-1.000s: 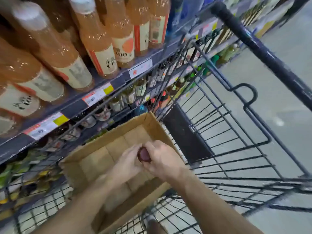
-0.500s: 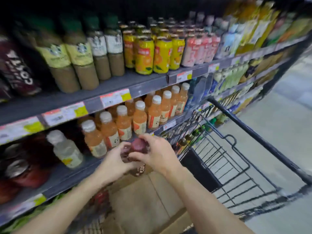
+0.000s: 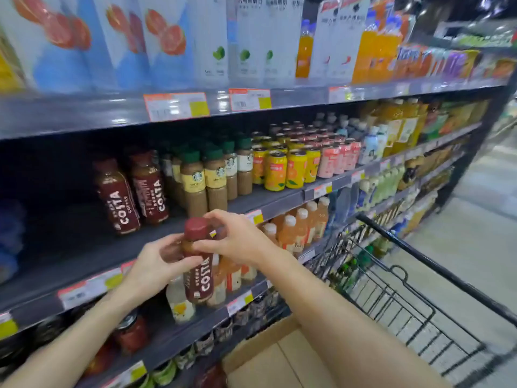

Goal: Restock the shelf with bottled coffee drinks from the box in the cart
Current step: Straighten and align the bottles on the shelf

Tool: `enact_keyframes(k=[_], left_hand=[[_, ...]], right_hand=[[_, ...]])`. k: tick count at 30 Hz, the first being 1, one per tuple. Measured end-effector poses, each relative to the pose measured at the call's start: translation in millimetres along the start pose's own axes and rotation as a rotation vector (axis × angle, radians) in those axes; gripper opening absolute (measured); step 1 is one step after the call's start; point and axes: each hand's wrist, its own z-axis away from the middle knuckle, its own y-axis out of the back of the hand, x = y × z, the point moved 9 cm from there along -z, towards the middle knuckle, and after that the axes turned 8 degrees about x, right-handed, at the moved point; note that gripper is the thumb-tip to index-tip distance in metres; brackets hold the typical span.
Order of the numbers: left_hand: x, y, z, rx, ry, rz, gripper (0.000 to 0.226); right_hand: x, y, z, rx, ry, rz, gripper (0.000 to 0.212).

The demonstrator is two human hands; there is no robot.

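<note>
I hold a dark red Costa coffee bottle (image 3: 199,271) upright in front of the shelf. My left hand (image 3: 156,264) grips its shoulder from the left. My right hand (image 3: 237,238) pinches it just under the red cap from the right. Two matching Costa bottles (image 3: 134,191) stand on the middle shelf (image 3: 84,256), with dark bare room to their left and in front of them. The cardboard box (image 3: 268,359) lies at the bottom of the view inside the cart (image 3: 405,303); its inside is hidden by my right forearm.
Green-capped Starbucks bottles (image 3: 207,177) and yellow cans (image 3: 285,169) fill the middle shelf to the right. Orange juice bottles (image 3: 299,228) stand on the shelf below. Tall cartons (image 3: 167,37) line the top shelf. The cart handle (image 3: 436,264) runs along the aisle at right.
Both hands have lifted the Costa bottle out of the box and up to the level of the middle shelf. My view has risen from the cart to the upper shelves.
</note>
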Motion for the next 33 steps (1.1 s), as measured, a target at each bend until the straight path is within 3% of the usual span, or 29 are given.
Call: enact_keyframes(k=[11,27,33], left_hand=[[54,65,10,0.034,-0.049,-0.024,0.023],[91,121,-24,0.21,-0.102,-0.076,0.05],[91,130,-39,0.258,-0.135,-0.094,0.033]], right_hand=[[-60,-2,-27,0.033,-0.019,-0.245,0.036],[-106,12,-75,0.153,0.061,-0.397,0.033],[-103,9,-95,0.163,0.062,-0.39,0.039]])
